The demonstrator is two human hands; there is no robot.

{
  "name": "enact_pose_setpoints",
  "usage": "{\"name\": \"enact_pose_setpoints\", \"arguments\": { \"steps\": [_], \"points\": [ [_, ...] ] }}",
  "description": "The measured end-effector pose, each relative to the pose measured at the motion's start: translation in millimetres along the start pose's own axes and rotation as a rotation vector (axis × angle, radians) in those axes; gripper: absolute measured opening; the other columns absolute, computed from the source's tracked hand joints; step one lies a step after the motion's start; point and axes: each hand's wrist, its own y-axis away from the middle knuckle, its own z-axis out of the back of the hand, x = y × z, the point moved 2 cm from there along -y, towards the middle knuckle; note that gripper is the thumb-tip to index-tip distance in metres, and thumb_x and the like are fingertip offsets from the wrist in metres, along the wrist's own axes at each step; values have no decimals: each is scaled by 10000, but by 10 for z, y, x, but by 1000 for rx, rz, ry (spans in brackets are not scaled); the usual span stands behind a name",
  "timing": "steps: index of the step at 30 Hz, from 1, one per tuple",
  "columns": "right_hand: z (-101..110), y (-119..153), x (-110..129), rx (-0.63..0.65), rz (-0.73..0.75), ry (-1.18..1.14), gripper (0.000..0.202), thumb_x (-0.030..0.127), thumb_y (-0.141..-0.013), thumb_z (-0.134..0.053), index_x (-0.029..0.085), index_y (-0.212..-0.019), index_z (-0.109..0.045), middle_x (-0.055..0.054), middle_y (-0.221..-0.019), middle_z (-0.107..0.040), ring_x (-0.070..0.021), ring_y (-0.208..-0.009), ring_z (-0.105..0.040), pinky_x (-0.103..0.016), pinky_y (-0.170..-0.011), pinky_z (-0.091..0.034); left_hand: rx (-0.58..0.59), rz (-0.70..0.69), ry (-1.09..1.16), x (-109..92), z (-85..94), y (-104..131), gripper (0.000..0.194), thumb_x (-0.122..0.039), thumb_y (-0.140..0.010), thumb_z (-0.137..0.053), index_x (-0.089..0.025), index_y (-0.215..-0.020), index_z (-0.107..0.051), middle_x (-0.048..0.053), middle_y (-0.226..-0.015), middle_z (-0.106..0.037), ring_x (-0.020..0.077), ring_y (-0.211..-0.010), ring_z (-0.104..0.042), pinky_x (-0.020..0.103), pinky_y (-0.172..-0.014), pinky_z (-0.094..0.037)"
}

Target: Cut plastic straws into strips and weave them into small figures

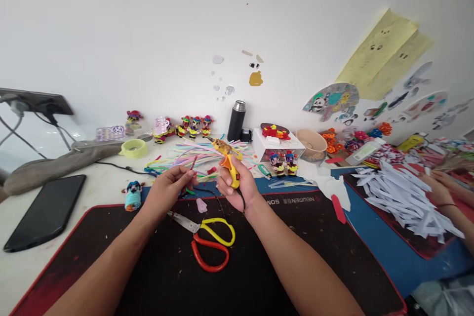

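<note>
Glue gun (234, 176), yellow and crusted toward its nozzle, is held above the back of the black desk mat (289, 266) by the right hand (239, 185), fingers wrapped round its handle. The left hand (171, 185) pinches what looks like a red pipe cleaner (193, 162) between thumb and forefinger, its end near the nozzle but apart from it. If the gun is hot, a small swing of the right wrist could burn the left fingertips. Dripping glue could stick together the pastel pipe cleaners (179, 154) around the nozzle. Scissors (193, 227) lie on the mat, blades toward the left forearm; lowering that arm carelessly could knock them.
</note>
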Motion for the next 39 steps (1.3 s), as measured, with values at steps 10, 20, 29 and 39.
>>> {"name": "enact_pose_setpoints", "arguments": {
  "steps": [10, 20, 29, 39],
  "points": [
    [205, 99, -123, 56, 27, -60, 408, 586, -879, -716, 186, -934, -664, 93, -475, -422, -64, -348, -301, -222, -392, -205, -68, 23, -24, 39, 44, 6, 384, -600, -883, -698, -219, -827, -702, 51, -774, -778, 191, -667, -644, 307, -663, -508],
    [130, 96, -279, -121, 117, 369, 561, 732, -789, -713, 176, -785, -639, 37, -425, -527, -101, -305, -411, -243, -356, -299, -91, 18, -110, -52, 18, 27, 459, -677, -838, -692, -221, -811, -648, 50, -712, -755, 211, -643, -650, 325, -644, -517],
    [144, 97, -303, -234, 101, 496, 564, 752, -794, -689, 195, -757, -610, 35, -419, -514, -103, -309, -404, -239, -351, -284, -85, -8, -170, -78, -13, 50, 461, -692, -847, -666, -232, -809, -658, 42, -719, -768, 225, -656, -690, 339, -678, -548],
    [144, 111, -291, -273, 122, 511, 527, 711, -799, -690, 201, -718, -589, 32, -408, -506, -97, -308, -385, -242, -351, -272, -65, 3, -156, -46, -32, 50, 464, -694, -841, -668, -230, -835, -659, 49, -730, -781, 223, -651, -683, 331, -657, -530]
  ]
}}
